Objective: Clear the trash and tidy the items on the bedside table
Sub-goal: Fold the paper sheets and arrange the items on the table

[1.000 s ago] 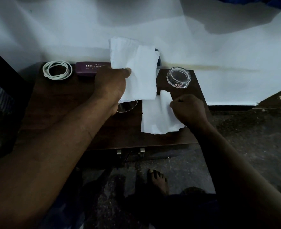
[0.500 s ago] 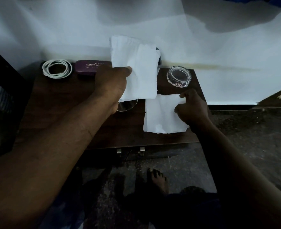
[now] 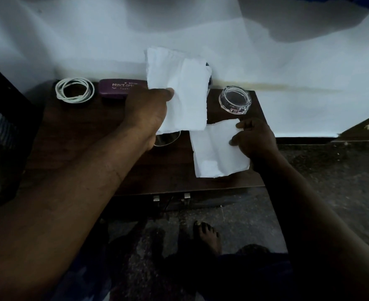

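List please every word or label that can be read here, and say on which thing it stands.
"PRINCE OPT": on the purple case; the rest is hidden by the left hand and its tissue.
Small print above and below it: too small to read.
Red label on the glass ashtray: too blurred to read.

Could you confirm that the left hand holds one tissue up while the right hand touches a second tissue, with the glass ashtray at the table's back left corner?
Not quite: the head view shows the glass ashtray at the table's back right corner. The left hand holds one tissue up; the right hand touches the second tissue.
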A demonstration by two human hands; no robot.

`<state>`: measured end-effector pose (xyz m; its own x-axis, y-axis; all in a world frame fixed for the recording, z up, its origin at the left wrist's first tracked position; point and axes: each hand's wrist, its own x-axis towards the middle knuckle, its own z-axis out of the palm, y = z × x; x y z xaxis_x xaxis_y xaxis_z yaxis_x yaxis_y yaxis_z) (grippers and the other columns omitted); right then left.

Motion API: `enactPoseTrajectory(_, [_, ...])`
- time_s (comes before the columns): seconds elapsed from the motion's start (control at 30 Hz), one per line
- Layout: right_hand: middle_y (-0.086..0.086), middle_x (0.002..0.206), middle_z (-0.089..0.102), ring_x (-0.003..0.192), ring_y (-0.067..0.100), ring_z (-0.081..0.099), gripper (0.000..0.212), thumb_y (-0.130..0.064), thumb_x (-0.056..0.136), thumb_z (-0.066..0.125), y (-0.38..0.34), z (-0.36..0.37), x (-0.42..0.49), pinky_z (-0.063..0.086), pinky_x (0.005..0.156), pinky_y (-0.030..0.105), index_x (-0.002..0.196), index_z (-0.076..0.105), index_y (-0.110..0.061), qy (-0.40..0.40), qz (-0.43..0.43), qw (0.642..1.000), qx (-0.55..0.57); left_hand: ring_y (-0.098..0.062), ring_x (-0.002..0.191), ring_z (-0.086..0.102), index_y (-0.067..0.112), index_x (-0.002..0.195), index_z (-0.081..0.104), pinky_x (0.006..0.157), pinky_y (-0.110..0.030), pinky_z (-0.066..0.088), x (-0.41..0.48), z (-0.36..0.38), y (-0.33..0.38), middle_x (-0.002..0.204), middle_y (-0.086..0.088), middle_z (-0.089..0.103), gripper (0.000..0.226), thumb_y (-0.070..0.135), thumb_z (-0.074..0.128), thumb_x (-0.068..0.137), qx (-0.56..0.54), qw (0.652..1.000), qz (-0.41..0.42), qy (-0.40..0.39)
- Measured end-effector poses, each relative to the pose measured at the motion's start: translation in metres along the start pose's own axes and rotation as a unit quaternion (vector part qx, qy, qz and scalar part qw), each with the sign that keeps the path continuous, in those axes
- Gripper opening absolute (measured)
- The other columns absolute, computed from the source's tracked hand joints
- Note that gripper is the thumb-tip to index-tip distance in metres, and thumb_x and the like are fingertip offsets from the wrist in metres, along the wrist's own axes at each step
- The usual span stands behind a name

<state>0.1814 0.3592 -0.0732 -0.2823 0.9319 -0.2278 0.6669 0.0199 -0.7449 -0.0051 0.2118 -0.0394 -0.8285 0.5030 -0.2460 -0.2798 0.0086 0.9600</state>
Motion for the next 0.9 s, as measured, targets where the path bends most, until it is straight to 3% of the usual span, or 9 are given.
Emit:
enactPoseTrajectory(0.13, [0.004, 0.114, 0.070, 0.105, 0.026, 0.067, 0.058, -0.023, 0.067, 0.094, 0.003, -0.002, 0.005, 0.058, 0.087, 0.039, 0.115, 0.064, -0.015, -0.016, 0.054, 0.998, 0.017, 0.001, 0.073, 0.071, 0.024, 0.086, 0.070, 0.057, -0.017, 0.051, 0.000, 0.000, 0.000, 0.081, 0.018, 0.074, 0.009, 0.017, 0.077, 0.088, 0.010, 1.000, -0.001, -0.007])
enactPoseTrajectory(0.2, [0.007, 0.121, 0.068, 0.110, 0.029, 0.066, 0.069, -0.028, 0.066, 0.096, 0.004, -0.003, 0.003, 0.057, 0.096, 0.048, 0.123, 0.059, -0.014, -0.021, 0.061, 0.998, -0.014, 0.001, 0.078, 0.070, 0.025, 0.085, 0.070, 0.059, -0.017, 0.052, 0.000, 0.001, -0.001, 0.085, 0.019, 0.074, 0.010, 0.019, 0.077, 0.088, 0.018, 1.000, -0.005, -0.012])
enactPoseTrajectory(0.33, [0.011, 0.124, 0.066, 0.111, 0.032, 0.065, 0.074, -0.024, 0.066, 0.096, 0.001, 0.000, -0.002, 0.058, 0.096, 0.051, 0.128, 0.059, -0.011, -0.077, 0.081, 0.993, -0.034, -0.007, 0.090, 0.071, 0.023, 0.097, 0.073, 0.072, -0.024, 0.055, 0.000, 0.002, -0.003, 0.094, 0.015, 0.075, 0.011, 0.020, 0.077, 0.088, 0.019, 1.000, -0.012, -0.007])
enactPoseTrajectory(0.43, [0.017, 0.116, 0.073, 0.105, 0.037, 0.071, 0.056, -0.010, 0.067, 0.092, -0.003, 0.000, 0.000, 0.059, 0.095, 0.053, 0.119, 0.070, -0.004, -0.118, 0.081, 0.990, -0.003, -0.011, 0.093, 0.071, 0.020, 0.106, 0.073, 0.075, -0.027, 0.056, -0.001, 0.003, -0.003, 0.100, 0.011, 0.075, 0.019, 0.020, 0.077, 0.088, 0.022, 1.000, -0.018, -0.001])
enactPoseTrajectory(0.53, [0.017, 0.102, 0.078, 0.092, 0.038, 0.075, 0.038, 0.002, 0.066, 0.087, -0.009, -0.003, -0.002, 0.061, 0.089, 0.057, 0.103, 0.076, -0.004, -0.106, 0.082, 0.989, 0.058, -0.007, 0.087, 0.070, 0.024, 0.094, 0.072, 0.068, -0.024, 0.054, -0.001, 0.002, -0.002, 0.092, 0.015, 0.074, 0.008, 0.019, 0.076, 0.089, 0.026, 0.999, -0.024, -0.009])
enactPoseTrajectory(0.63, [0.019, 0.094, 0.079, 0.085, 0.039, 0.076, 0.025, 0.005, 0.069, 0.085, -0.011, -0.004, -0.003, 0.062, 0.082, 0.060, 0.091, 0.076, -0.001, -0.115, 0.120, 0.978, 0.127, -0.011, 0.090, 0.071, 0.021, 0.105, 0.073, 0.065, -0.025, 0.054, -0.001, 0.001, -0.001, 0.099, 0.011, 0.075, 0.017, 0.020, 0.076, 0.089, 0.029, 0.999, -0.034, -0.006])
enactPoseTrajectory(0.77, [0.020, 0.107, 0.077, 0.094, 0.039, 0.075, 0.043, -0.009, 0.075, 0.090, -0.010, 0.004, -0.011, 0.061, 0.088, 0.058, 0.112, 0.072, 0.005, -0.140, 0.153, 0.968, 0.140, -0.017, 0.097, 0.072, 0.015, 0.119, 0.071, 0.057, -0.023, 0.055, -0.002, 0.002, 0.000, 0.109, 0.004, 0.075, 0.032, 0.020, 0.077, 0.088, 0.013, 0.998, -0.059, -0.011])
enactPoseTrajectory(0.9, [0.018, 0.111, 0.077, 0.103, 0.039, 0.074, 0.038, -0.012, 0.078, 0.087, -0.023, 0.002, -0.012, 0.058, 0.095, 0.060, 0.113, 0.074, 0.000, -0.158, 0.098, 0.971, 0.153, -0.014, 0.092, 0.072, 0.014, 0.118, 0.070, 0.048, -0.016, 0.052, -0.003, 0.001, 0.000, 0.104, 0.005, 0.075, 0.032, 0.019, 0.077, 0.088, 0.014, 0.998, -0.066, -0.011])
